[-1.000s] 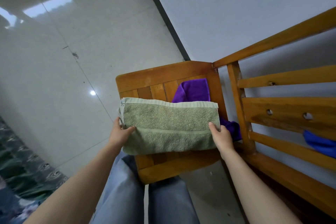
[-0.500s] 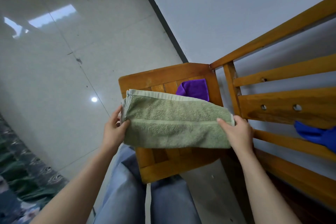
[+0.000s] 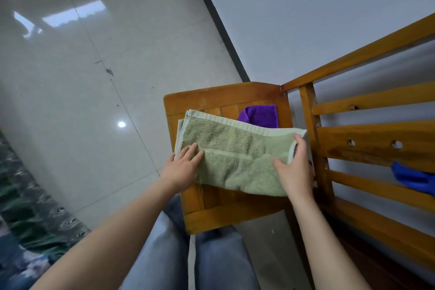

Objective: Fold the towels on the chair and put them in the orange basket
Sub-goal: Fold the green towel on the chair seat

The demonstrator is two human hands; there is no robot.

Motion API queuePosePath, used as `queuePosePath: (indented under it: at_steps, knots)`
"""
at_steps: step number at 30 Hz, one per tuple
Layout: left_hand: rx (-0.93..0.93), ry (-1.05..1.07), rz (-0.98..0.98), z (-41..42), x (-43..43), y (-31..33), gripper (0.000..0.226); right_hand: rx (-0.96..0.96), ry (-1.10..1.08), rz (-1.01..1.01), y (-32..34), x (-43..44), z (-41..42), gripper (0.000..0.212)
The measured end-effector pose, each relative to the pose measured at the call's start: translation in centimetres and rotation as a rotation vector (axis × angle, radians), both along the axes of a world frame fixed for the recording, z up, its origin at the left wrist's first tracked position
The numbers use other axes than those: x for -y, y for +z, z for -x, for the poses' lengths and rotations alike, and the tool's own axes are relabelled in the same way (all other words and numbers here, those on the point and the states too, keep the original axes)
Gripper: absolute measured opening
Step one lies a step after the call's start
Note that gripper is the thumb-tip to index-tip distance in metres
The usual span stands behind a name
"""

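A green towel [image 3: 235,153], folded into a long strip, lies across the seat of the wooden chair [image 3: 211,214]. My left hand [image 3: 183,167] rests flat on the towel's left end with its fingers straight. At the towel's right end my right hand [image 3: 294,169] grips the edge, with the thumb on top. A purple towel [image 3: 260,115] lies on the seat behind the green one, partly hidden by it. No orange basket is in view.
The chair's slatted wooden back [image 3: 367,146] stands to the right, with a blue cloth [image 3: 414,179] showing through its slats. Glossy pale floor tiles [image 3: 94,101] spread to the left. My jeans-clad knees [image 3: 188,254] are just in front of the seat.
The towel has come down from the air onto the seat. My left hand let go of its edge and now lies flat on top; my right hand still holds the right end.
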State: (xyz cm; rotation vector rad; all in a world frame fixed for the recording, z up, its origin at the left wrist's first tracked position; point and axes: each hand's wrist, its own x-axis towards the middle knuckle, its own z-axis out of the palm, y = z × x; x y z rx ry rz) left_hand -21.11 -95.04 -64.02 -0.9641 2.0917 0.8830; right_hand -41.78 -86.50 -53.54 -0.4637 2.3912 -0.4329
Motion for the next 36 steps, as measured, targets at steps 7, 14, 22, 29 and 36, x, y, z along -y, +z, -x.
queuePosePath:
  at_steps: [7,14,22,29,36]
  knots:
    - [-0.099,0.166,-0.179,0.3,1.6,0.3,0.056,0.123,0.462,0.201,0.0,5.1,-7.9,0.069]
    - [-0.456,1.447,-0.775,0.0,4.0,0.8,0.043,0.228,0.238,0.270,-2.5,8.0,-11.1,0.061]
    - [-0.454,1.652,-0.858,-1.5,5.2,0.5,0.065,0.045,0.516,-0.009,-5.4,6.5,-10.0,0.046]
    - [-0.223,0.637,0.236,-1.2,1.6,-1.3,0.074,-0.463,1.224,-0.194,-10.6,3.8,-7.9,0.074]
    - [-0.291,-0.030,0.458,-3.8,-1.5,-6.2,0.062,-0.417,1.371,-0.232,-13.7,3.0,-6.7,0.079]
